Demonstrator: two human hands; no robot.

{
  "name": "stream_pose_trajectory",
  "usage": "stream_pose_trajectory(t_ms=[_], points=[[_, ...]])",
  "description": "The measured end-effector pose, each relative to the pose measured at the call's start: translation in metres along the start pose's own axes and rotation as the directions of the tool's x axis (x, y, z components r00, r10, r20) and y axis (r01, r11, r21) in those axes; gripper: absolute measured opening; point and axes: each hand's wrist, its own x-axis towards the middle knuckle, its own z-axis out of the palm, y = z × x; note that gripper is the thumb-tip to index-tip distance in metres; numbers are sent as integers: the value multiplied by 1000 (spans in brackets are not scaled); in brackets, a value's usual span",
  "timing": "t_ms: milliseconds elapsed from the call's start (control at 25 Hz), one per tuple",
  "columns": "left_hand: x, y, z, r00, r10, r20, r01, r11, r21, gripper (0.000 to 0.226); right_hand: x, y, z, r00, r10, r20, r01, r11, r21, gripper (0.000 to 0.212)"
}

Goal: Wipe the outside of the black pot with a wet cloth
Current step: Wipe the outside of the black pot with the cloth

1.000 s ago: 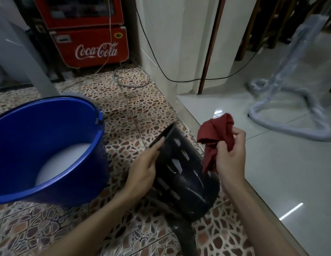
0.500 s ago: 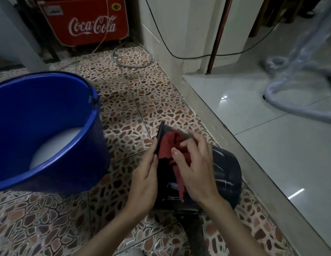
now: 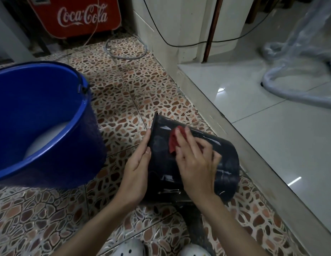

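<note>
The black pot (image 3: 225, 163) lies on its side on the patterned floor tiles, rim to the left, wet and glossy. My left hand (image 3: 136, 174) grips it at the rim. My right hand (image 3: 195, 161) lies flat on top of the pot's outer wall and presses the red cloth (image 3: 174, 142) against it. Most of the cloth is hidden under my fingers; only a red fold shows near the rim end.
A blue bucket (image 3: 83, 115) with whitish water stands to the left, close to the pot. A raised step (image 3: 240, 137) of pale glossy tile runs along the right. A red Coca-Cola cooler (image 3: 81, 15) and cables (image 3: 124, 50) lie behind. White shoes (image 3: 129, 249) show at the bottom edge.
My right hand brought the red cloth down from the air onto the pot, then slid it along the outer wall. The pot turned from tilted to lying flatter on its side.
</note>
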Motion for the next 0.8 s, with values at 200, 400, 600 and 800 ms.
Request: stream_pose_trajectory(t_ms=[200,400,600,800], points=[[-2,4,1,1000,15,-8,-15,997,79,46,0,71,-7,959,283,10,-283,959,27,50],[27,31,9,997,-25,-67,41,968,248,38,-2,84,-29,880,474,-29,-435,831,347,44],[57,35,31,998,-49,-49,57,983,177,66,-15,-4,-25,995,-74,-71,97,909,405,37],[34,11,19,996,50,-77,-40,991,127,73,-7,-23,-10,974,-222,-45,227,961,160,42]])
